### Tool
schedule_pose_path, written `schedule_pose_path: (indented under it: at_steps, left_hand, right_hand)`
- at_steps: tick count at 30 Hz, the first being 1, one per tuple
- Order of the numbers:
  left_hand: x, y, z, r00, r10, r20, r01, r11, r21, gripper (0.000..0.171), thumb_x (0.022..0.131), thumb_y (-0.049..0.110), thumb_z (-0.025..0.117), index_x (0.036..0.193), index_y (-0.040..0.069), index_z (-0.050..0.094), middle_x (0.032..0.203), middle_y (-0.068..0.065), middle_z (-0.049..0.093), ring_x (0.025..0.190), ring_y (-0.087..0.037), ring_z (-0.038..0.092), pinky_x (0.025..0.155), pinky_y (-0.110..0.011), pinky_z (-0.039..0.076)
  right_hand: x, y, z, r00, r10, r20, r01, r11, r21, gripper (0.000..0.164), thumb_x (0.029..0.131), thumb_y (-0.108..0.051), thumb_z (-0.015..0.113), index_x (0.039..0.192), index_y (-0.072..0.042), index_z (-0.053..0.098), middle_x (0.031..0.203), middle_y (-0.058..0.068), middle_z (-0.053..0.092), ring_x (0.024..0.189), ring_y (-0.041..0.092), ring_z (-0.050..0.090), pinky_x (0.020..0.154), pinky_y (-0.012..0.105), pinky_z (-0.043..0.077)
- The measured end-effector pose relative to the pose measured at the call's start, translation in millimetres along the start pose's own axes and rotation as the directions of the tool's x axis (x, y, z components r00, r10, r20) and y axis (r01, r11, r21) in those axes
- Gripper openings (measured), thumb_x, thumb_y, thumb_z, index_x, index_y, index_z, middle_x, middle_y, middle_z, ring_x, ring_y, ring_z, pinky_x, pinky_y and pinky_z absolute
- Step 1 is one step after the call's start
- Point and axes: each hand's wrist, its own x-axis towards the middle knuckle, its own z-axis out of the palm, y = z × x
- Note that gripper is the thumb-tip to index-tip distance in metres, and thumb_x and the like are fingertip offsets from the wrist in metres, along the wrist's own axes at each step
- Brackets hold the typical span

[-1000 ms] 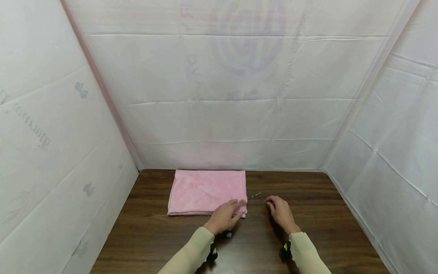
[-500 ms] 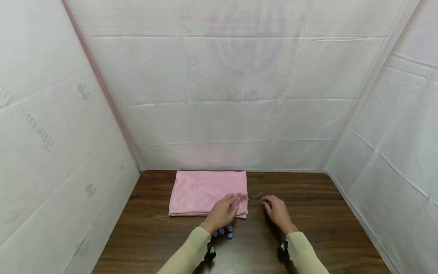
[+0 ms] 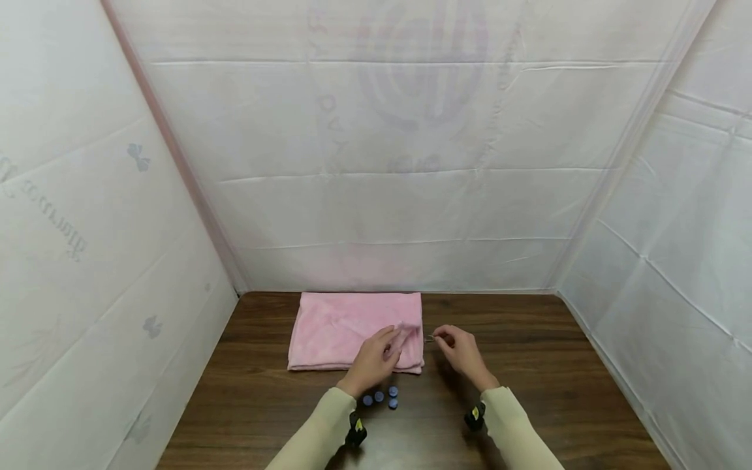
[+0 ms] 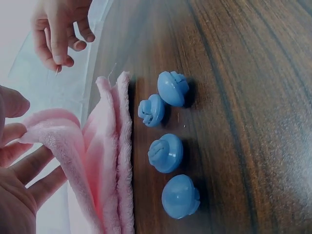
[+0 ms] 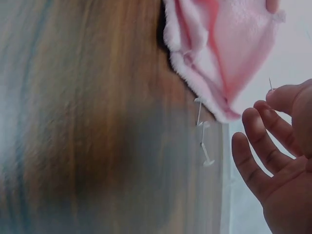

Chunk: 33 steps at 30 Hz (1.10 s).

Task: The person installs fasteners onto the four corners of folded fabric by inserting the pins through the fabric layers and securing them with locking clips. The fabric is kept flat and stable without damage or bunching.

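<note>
My left hand (image 3: 373,361) pinches a corner of the folded pink fleece cloth (image 3: 346,320) and holds it raised in a fold. In the left wrist view the lifted pink layer (image 4: 58,131) runs over the fingers. My right hand (image 3: 463,352) is just right of the cloth. Between its thumb and index finger it pinches a thin, pointed pin (image 5: 270,84); the other fingers are spread and the pin's head is hidden. Several similar pins with white heads (image 5: 202,127) lie on the wooden table beside the cloth's edge.
Several blue mushroom-shaped caps (image 4: 165,153) with slotted stems lie on the brown wooden table (image 3: 282,411), on the near side of the cloth. White sheeting (image 3: 376,209) walls the table at the back and both sides.
My right hand has moved left with the pin, closer to the cloth. My left hand has shifted slightly left and lifted the cloth's corner, uncovering the blue caps in the head view.
</note>
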Motion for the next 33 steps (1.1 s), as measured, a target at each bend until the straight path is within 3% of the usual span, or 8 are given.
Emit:
schedule_pose_path:
  at_steps: [7,14,19,28,33]
  left_hand:
    - [-0.3,-0.7,-5.8,0.999,-0.048,0.011,0.048,0.997,-0.054,0.045,0.093,0.004,0.07,0.137,-0.005,0.062,0.14,-0.025,0.059,0.084,-0.018,0.067,0.075,-0.033,0.059]
    - [-0.2,-1.0,-9.5,0.997,-0.075,0.003,0.075,0.991,-0.111,0.043,0.096,0.002,0.066,0.139,-0.004,0.061,0.142,-0.023,0.058,0.097,-0.023,0.073,0.081,-0.037,0.061]
    - [0.3,0.9,-12.8,0.995,-0.101,-0.006,0.099,0.985,-0.145,0.04,0.097,0.001,0.065,0.137,-0.004,0.062,0.141,-0.024,0.059,0.097,-0.026,0.075,0.08,-0.034,0.062]
    - [1.2,1.2,-14.5,0.992,-0.122,-0.018,0.118,0.985,-0.129,0.04,0.096,0.001,0.065,0.136,-0.004,0.064,0.14,-0.027,0.058,0.095,-0.028,0.075,0.08,-0.035,0.062]
    - [1.6,0.6,-15.0,0.993,-0.12,-0.02,0.116,0.985,-0.131,0.039,0.097,0.002,0.065,0.136,-0.003,0.064,0.141,-0.025,0.058,0.094,-0.028,0.075,0.079,-0.035,0.062]
  right_hand:
    - [10,-13,3,0.997,0.024,0.066,-0.027,0.999,0.041,0.006,0.093,-0.002,0.074,0.097,-0.007,0.073,0.089,0.004,0.073,0.074,0.014,0.066,0.062,0.028,0.053]
    - [20,-23,7,0.996,-0.015,0.092,0.009,0.998,0.065,0.004,0.093,-0.002,0.074,0.096,-0.004,0.075,0.088,0.006,0.075,0.072,0.014,0.067,0.062,0.027,0.054]
    - [28,-27,14,0.994,-0.05,0.1,0.04,0.995,0.096,0.006,0.092,-0.004,0.075,0.098,-0.005,0.075,0.089,0.009,0.075,0.072,0.013,0.066,0.062,0.027,0.055]
    - [36,-37,20,0.988,-0.056,0.143,0.04,0.993,0.111,0.044,0.092,0.003,0.074,0.133,-0.007,0.062,0.093,0.009,0.077,0.066,0.013,0.066,0.054,0.024,0.052]
    - [39,-40,22,0.985,-0.071,0.16,0.052,0.992,0.118,0.045,0.092,0.003,0.074,0.133,-0.007,0.062,0.093,0.009,0.076,0.067,0.017,0.069,0.056,0.023,0.054]
